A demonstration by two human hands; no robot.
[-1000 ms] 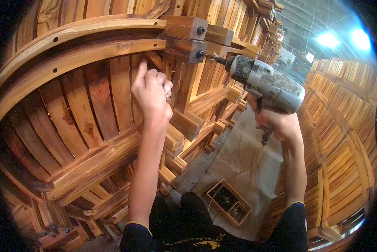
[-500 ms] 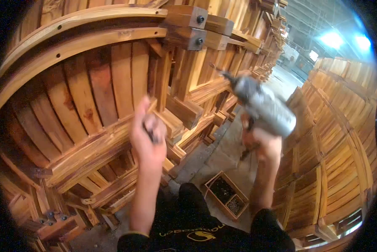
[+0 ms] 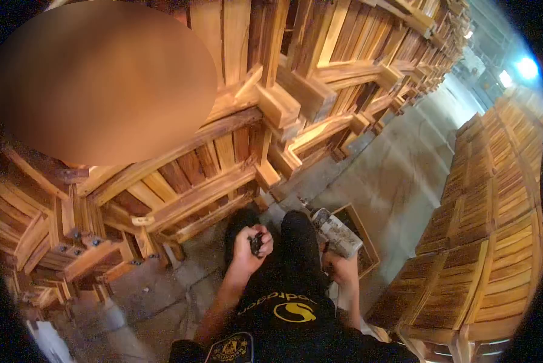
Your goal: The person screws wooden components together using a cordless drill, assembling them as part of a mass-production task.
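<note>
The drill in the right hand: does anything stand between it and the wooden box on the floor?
Nothing visible does. The drill, held in the right hand, hangs just over the near edge of the box, and only open air shows between them.

Stacked wooden furniture frames (image 3: 271,115) tower along the left side, and lower stacks of slatted wooden pieces (image 3: 483,242) line the right. A grey concrete floor (image 3: 398,163) runs between them toward a bright light (image 3: 525,68) far off.
</note>
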